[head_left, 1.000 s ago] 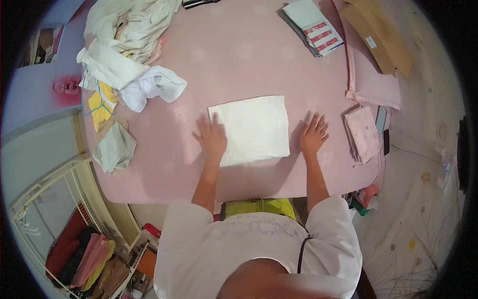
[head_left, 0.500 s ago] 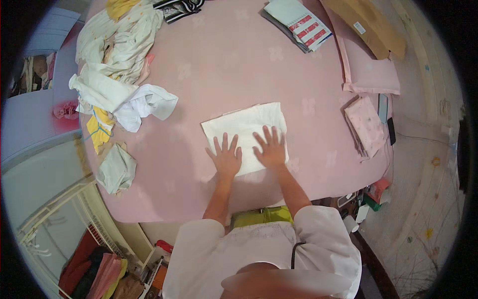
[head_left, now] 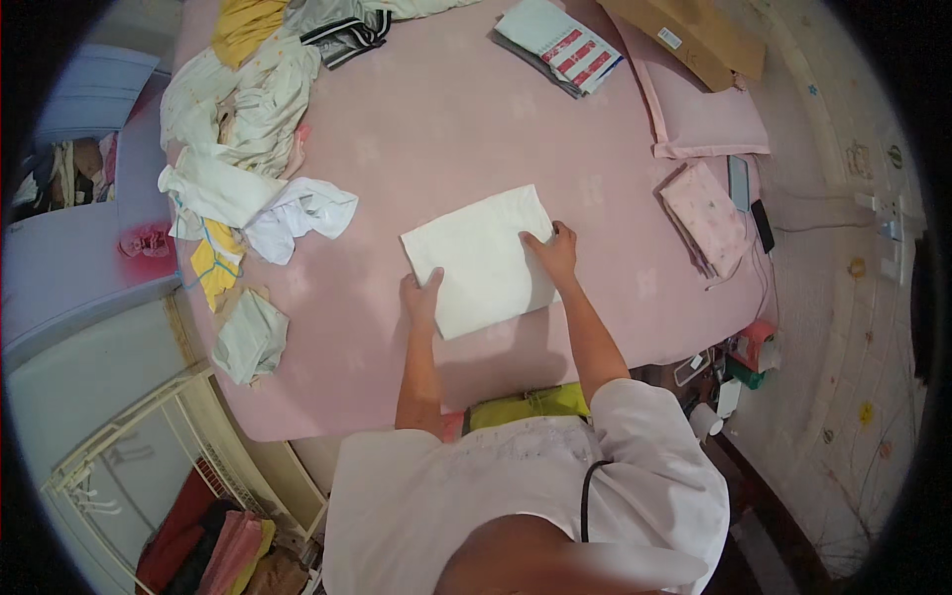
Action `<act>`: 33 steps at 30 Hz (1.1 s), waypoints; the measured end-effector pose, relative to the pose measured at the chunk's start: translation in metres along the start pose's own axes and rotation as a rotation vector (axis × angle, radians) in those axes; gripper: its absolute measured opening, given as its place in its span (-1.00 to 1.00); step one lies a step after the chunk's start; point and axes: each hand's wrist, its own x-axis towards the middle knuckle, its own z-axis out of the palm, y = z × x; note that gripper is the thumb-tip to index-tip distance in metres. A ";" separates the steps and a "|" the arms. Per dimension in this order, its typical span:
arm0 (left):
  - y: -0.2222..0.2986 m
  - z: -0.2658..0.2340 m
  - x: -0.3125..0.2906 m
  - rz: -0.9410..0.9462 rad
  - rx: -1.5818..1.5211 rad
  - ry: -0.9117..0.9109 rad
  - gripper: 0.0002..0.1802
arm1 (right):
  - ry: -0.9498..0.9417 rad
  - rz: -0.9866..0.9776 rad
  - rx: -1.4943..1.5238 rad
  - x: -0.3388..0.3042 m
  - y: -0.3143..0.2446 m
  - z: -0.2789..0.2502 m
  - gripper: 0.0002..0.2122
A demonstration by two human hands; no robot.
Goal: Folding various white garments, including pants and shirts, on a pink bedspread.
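While both arms reach out over the pink bed (head_left: 416, 129), a folded white cloth (head_left: 476, 260) lies flat near the middle of it, a bit toward the near edge. It sits right between the two hands. The left hand (head_left: 420, 296) is at the cloth's near left edge, with its fingers curled on the edge, pinching it. The right hand (head_left: 555, 252) rests on the cloth's right side, fingers bent and pressing down on the top. The cloth is a rectangle, and its long side runs from near left to far right, tilted a little. Far to the left lies a heap of pale clothes (head_left: 243, 109). A small folded grey-green cloth (head_left: 250, 335) lies near the bed's left edge. On the right side rests a pink pillow (head_left: 699, 119), with a folded pink patterned cloth (head_left: 706, 216) just nearer than it.
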 end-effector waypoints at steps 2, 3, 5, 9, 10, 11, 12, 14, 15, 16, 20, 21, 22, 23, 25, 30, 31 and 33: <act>-0.002 -0.008 0.006 -0.061 -0.083 -0.074 -0.49 | -0.009 0.017 0.011 0.002 -0.011 0.000 -0.23; -0.008 -0.009 0.013 -0.185 -0.185 -0.143 -0.47 | -0.160 0.128 0.121 0.006 -0.014 -0.005 -0.26; -0.025 -0.016 0.023 -0.308 -0.282 -0.213 -0.44 | -0.307 0.238 0.236 0.011 -0.018 -0.009 -0.29; -0.035 -0.010 0.013 -0.270 -0.471 -0.326 -0.47 | -0.619 0.321 0.556 0.001 0.007 -0.012 -0.44; -0.031 -0.007 0.006 -0.243 -0.488 -0.298 -0.48 | -0.604 0.268 0.701 -0.007 0.016 -0.012 -0.49; -0.023 0.000 0.000 -0.253 -0.477 -0.326 -0.48 | -0.575 0.281 0.705 -0.010 0.024 -0.011 -0.49; -0.014 0.010 -0.007 -0.248 -0.358 -0.283 -0.50 | -0.504 0.274 0.605 -0.013 0.036 -0.012 -0.51; -0.012 0.018 -0.017 -0.134 -0.278 -0.268 -0.49 | -0.425 0.211 0.511 -0.025 0.042 -0.032 -0.54; -0.012 0.029 -0.020 -0.135 -0.267 -0.284 -0.49 | -0.409 0.220 0.518 -0.033 0.051 -0.049 -0.54; -0.007 0.040 -0.024 -0.123 -0.206 -0.300 -0.48 | -0.351 0.232 0.548 -0.041 0.052 -0.072 -0.55; 0.033 0.119 -0.031 -0.043 -0.044 -0.481 -0.48 | -0.140 0.228 0.731 -0.041 0.091 -0.149 -0.57; 0.041 0.137 -0.031 -0.043 -0.038 -0.483 -0.48 | -0.137 0.231 0.736 -0.040 0.099 -0.162 -0.57; 0.047 0.148 -0.026 0.004 -0.029 -0.505 -0.48 | -0.107 0.247 0.748 -0.035 0.097 -0.173 -0.58; 0.054 0.162 -0.022 0.048 -0.019 -0.537 -0.47 | -0.067 0.267 0.759 -0.029 0.100 -0.182 -0.59; 0.072 0.175 -0.010 0.028 0.021 -0.504 -0.46 | -0.044 0.194 0.808 -0.011 0.100 -0.184 -0.59; 0.129 0.196 0.006 0.005 -0.128 -0.541 -0.42 | 0.025 -0.071 0.551 0.062 0.064 -0.203 -0.43; 0.140 0.199 0.012 0.013 -0.130 -0.531 -0.42 | 0.018 -0.081 0.557 0.081 0.058 -0.201 -0.43; 0.165 0.212 0.023 0.037 -0.141 -0.504 -0.44 | 0.035 -0.129 0.613 0.115 0.052 -0.198 -0.40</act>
